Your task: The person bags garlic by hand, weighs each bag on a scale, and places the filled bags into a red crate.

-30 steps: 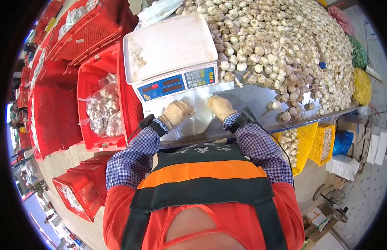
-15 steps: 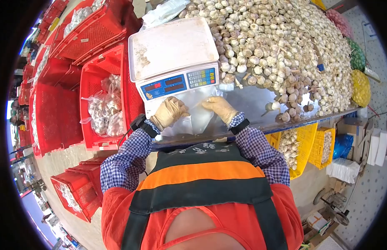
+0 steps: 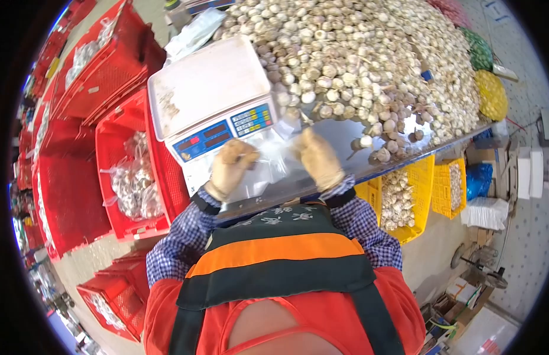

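Note:
A clear plastic bag (image 3: 269, 158) spreads between my hands, just in front of the weighing scale (image 3: 212, 89). My gloved left hand (image 3: 232, 168) has its fingers curled closed on the bag's left side. At the bag's right side, my gloved right hand (image 3: 319, 161) is smeared by motion, so its grip does not show clearly. A large heap of garlic bulbs (image 3: 351, 56) covers the table beyond the right hand. The scale's white platform carries only dirt marks, and its display is lit red.
A red crate (image 3: 168, 195) with bagged garlic (image 3: 132, 183) stands left of the scale, among more red crates. Yellow crates (image 3: 425, 198) holding garlic sit below the table edge at right. A folded plastic sheet (image 3: 194, 32) lies behind the scale.
The view has turned, shifting the scale and heap leftward. The plastic bag hangs less spread out between my hands. My right hand has turned its fingers upward and is moving.

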Tool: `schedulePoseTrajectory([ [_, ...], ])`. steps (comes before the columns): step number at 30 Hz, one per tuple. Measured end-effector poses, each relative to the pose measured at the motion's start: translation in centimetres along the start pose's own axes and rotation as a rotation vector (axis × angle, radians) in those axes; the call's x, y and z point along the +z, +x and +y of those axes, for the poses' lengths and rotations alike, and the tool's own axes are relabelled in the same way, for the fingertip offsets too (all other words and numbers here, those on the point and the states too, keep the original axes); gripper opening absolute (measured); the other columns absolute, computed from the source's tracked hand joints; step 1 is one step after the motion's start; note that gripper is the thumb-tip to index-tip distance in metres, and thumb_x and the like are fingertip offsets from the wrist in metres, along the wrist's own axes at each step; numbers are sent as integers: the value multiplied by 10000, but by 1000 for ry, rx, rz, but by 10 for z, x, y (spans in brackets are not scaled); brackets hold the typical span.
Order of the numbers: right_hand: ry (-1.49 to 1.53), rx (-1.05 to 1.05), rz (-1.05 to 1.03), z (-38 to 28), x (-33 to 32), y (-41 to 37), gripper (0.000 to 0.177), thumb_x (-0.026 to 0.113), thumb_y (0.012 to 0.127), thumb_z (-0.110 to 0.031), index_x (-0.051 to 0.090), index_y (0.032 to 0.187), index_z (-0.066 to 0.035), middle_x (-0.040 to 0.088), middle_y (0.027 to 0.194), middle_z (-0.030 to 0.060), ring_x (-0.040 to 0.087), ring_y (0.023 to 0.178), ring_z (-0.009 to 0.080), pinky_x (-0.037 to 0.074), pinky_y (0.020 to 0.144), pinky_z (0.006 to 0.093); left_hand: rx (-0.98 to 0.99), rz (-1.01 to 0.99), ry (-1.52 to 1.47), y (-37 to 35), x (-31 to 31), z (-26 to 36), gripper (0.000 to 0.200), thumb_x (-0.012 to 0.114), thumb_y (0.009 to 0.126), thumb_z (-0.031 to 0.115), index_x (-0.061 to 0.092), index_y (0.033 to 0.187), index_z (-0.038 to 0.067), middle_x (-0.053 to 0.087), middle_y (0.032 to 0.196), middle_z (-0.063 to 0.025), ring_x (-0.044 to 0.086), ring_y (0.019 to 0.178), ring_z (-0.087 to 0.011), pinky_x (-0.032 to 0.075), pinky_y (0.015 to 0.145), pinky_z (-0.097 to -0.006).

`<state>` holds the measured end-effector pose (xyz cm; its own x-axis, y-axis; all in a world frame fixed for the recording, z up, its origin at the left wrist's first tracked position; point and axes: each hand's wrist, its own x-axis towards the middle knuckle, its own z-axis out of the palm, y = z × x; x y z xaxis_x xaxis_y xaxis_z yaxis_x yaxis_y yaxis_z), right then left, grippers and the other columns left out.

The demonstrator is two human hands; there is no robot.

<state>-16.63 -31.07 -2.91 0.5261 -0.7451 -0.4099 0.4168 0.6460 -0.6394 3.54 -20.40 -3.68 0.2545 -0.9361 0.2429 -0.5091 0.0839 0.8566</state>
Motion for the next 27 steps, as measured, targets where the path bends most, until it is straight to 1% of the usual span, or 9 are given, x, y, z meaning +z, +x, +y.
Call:
schedulePoseTrajectory([
  [4,400,-95,41,-47,-95,13,258,596,918,-302,590,932,-45,617,860,22,590,734,130,468,593,227,-184,-672,832,5,-24,-32,295,749,725,187,629,957,50,653,988,-107,592,971,-260,363,966,-489],
  [7,174,102,-209,-71,-75,-12,281,600,915,-317,591,953,-39,618,852,21,584,710,121,456,556,221,-12,-374,637,18,4,17,557,773,691,215,541,1179,83,497,1305,-179,518,1132,-294,381,977,-410],
  [9,-991,-157,-16,-61,-20,-24,260,613,904,-299,582,925,-41,606,817,36,580,714,141,472,599,261,174,-391,16,45,28,66,815,793,675,254,368,1350,89,260,1483,-191,413,1261,-307,357,1013,-407],
  [10,-993,-157,-11,-67,-7,-31,260,613,904,-299,582,925,-41,606,817,36,580,714,141,472,599,261,310,-254,149,56,49,84,562,719,736,221,501,1226,54,510,1273,-197,543,1097,-299,402,949,-389],
  [15,-1889,-322,-53,-111,-46,-22,258,627,835,-252,602,951,-23,634,922,163,620,860,318,492,755,410,380,-291,902,74,80,37,65,537,766,101,587,807,91,579,636,-94,586,577,-241,480,599,-380],
  [19,-1930,-65,76,-116,-127,2,221,590,862,-227,633,935,-23,651,958,158,621,911,318,492,789,392,-759,-352,-690,74,71,24,307,593,809,96,584,1096,-13,653,970,-94,636,849,-188,505,761,-308],
  [20,-1876,101,100,-113,-135,0,227,570,896,-232,647,937,-22,664,912,138,630,913,289,493,804,354,-193,-352,-360,58,70,18,369,608,834,60,538,1181,-42,629,1048,-82,600,933,-147,487,827,-278],
  [24,-762,181,-19,-56,-138,-20,240,484,933,-141,619,1059,11,674,963,102,634,961,201,494,870,286,-842,103,-1276,39,100,-7,362,612,850,39,534,1194,-41,631,1042,-77,607,909,-137,500,801,-246],
  [27,-1571,-319,-23,-47,-185,-5,277,494,868,-85,622,1113,-68,678,998,118,648,925,255,502,832,347,-894,-38,-1382,15,130,-39,419,586,807,-26,517,1220,-47,623,1095,-139,607,990,-203,495,847,-297],
])
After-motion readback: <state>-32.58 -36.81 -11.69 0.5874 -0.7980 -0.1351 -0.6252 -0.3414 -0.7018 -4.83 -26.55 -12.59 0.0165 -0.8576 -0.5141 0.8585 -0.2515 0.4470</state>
